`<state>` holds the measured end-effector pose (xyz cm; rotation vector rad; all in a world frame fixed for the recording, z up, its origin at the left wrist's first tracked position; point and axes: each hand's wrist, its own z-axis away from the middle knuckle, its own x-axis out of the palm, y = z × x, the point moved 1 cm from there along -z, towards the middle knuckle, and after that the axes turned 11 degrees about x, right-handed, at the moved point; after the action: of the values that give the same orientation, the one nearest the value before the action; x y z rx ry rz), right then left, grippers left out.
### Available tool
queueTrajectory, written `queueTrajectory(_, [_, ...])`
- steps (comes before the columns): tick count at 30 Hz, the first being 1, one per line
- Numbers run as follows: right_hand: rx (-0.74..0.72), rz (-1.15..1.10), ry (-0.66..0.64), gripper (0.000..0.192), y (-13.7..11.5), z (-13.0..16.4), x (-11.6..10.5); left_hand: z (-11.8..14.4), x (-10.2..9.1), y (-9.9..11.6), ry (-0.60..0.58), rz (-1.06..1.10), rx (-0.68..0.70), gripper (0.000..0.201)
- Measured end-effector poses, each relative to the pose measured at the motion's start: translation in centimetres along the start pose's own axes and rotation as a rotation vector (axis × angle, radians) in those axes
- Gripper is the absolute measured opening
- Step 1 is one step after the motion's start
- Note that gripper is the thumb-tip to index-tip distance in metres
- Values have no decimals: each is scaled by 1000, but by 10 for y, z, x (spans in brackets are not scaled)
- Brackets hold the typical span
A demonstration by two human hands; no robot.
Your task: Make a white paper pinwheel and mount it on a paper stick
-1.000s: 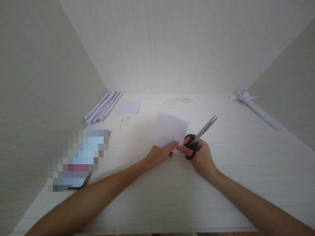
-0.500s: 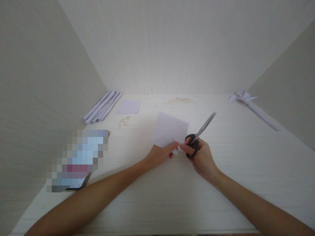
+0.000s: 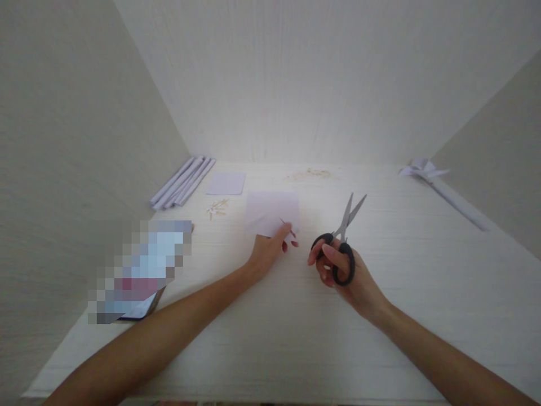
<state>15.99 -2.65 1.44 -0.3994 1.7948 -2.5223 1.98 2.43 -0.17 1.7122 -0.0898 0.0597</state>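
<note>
A square sheet of pale lilac paper (image 3: 270, 208) is in my left hand (image 3: 274, 243), gripped near its lower right corner between thumb and fingers. A dark line, perhaps a cut, shows in the paper just above the thumb. My right hand (image 3: 344, 268) holds black-handled scissors (image 3: 343, 228), thumb and fingers through the loops. Their blades are parted and point up and away, to the right of the paper and apart from it.
Rolled paper tubes (image 3: 183, 183) lie at the far left, beside stacked square paper (image 3: 225, 183). Small sticks (image 3: 217, 208) lie near them, and more scraps (image 3: 315, 173) at the back. A blurred phone (image 3: 146, 270) leans on the left. A paper pinwheel-like piece (image 3: 425, 168) on a tube lies far right.
My left hand and the paper have moved left, and the sheet has turned straighter. The right hand has drawn away from the paper, and the scissor blades have opened.
</note>
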Motion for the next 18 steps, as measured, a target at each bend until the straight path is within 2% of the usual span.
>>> queueTrajectory(3, [53,232,-119,39,-4,8,0,-7,-3,2,50,119,61,17])
queueTrajectory(7, [128,483,-170,52,-3,8,0,-10,-4,1,72,211,77,15])
queueTrajectory(11, [190,554,-194,54,-1,6,1,-10,-3,-1,97,249,92,15])
queueTrajectory(18, [267,585,-168,51,-3,6,0,-10,-2,2,131,280,42,13])
